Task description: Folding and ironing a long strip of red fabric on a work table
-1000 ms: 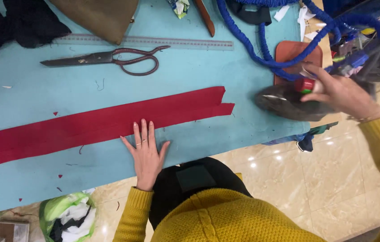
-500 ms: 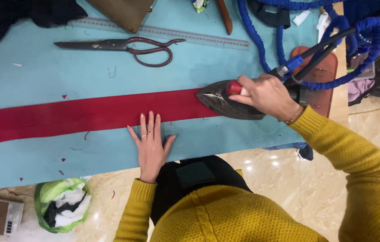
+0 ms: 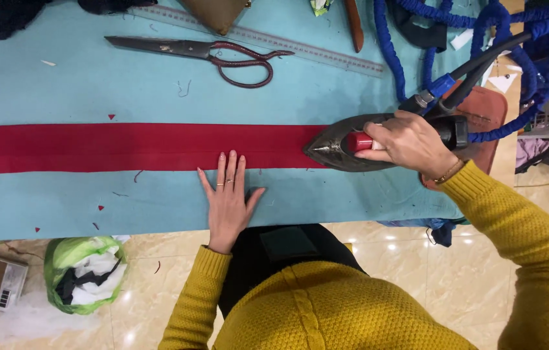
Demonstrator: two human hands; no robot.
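Red strip of cloth (image 3: 125,148) stretched across the blue desk (image 3: 158,207), iron (image 3: 342,144) on its right end. Right hand (image 3: 407,142) closed round the iron's handle; left hand (image 3: 229,194) flat, fingers spread, pinning the strip's near edge. Likely scorching if paused, or burnt fingertips with the tip so near.

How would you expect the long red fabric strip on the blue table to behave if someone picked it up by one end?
The red fabric strip lies thin and flat on the blue table, so it would probably droop limply. It looks light, and likely slides easily: the left hand rests flat at its edge while the right hand holds the iron on it.
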